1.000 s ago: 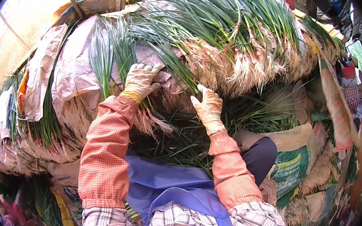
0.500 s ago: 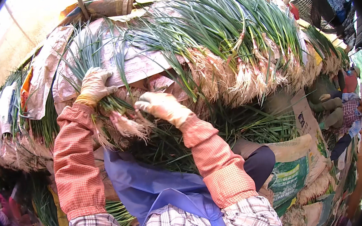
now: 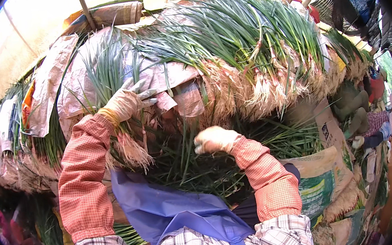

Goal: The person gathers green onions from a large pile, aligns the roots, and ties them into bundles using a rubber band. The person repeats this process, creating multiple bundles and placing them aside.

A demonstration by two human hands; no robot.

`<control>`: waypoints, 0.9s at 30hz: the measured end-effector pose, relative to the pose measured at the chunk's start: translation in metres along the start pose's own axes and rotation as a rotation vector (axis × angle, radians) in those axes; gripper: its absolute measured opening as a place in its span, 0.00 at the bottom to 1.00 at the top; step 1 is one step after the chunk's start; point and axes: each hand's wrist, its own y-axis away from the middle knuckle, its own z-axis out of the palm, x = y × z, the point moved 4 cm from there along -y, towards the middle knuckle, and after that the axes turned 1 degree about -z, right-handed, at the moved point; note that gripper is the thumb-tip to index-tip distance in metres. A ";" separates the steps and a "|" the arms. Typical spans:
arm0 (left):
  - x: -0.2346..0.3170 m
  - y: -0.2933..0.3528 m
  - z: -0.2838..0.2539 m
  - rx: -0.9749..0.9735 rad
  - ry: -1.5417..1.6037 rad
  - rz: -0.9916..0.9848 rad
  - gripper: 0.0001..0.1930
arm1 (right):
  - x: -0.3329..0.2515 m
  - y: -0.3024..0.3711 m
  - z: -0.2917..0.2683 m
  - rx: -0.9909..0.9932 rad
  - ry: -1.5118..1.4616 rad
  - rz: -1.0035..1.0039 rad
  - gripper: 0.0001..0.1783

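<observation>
My left hand (image 3: 126, 104), in a pale work glove, lies over a bunch of green onions (image 3: 131, 149) at the pile's front edge. Its fingers are stretched out and apart. Leaves rise above this hand and pale, stringy roots hang below it; the glove hides the stems between. To the right and lower, my right hand (image 3: 216, 139), also gloved, is closed in front of loose dark green leaves (image 3: 177, 167). Whatever its curled fingers hold, if anything, is hidden. Many more green onions (image 3: 244, 36) lie in a thick row, roots facing me.
Whitish sheeting (image 3: 74, 94) covers part of the pile. A blue apron (image 3: 166, 207) spreads over my lap. Printed sacks (image 3: 320, 190) and more rooted bunches stand at right. Another person's sleeve (image 3: 374, 141) shows at far right. Dark netting (image 3: 342, 9) hangs at upper right.
My right hand has moved right and down, away from the bunch near my left hand. My left hand has shifted slightly right, and its fingers have spread.
</observation>
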 end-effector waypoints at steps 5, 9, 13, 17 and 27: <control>-0.025 0.021 -0.008 -0.042 0.257 -0.202 0.21 | 0.029 -0.009 -0.135 0.865 0.318 0.324 0.31; -0.061 0.027 -0.024 -0.082 0.290 -0.571 0.18 | 0.119 -0.046 -0.144 0.887 0.583 0.747 0.42; -0.073 0.064 -0.003 0.165 0.230 -0.513 0.16 | 0.108 -0.026 -0.184 1.176 -0.111 0.242 0.30; -0.071 0.072 0.007 0.084 0.244 -0.505 0.15 | 0.067 -0.005 -0.126 0.847 -1.346 -0.203 0.24; -0.054 0.048 -0.004 -0.010 0.202 -0.498 0.15 | 0.098 0.027 -0.082 1.182 -1.153 -0.071 0.27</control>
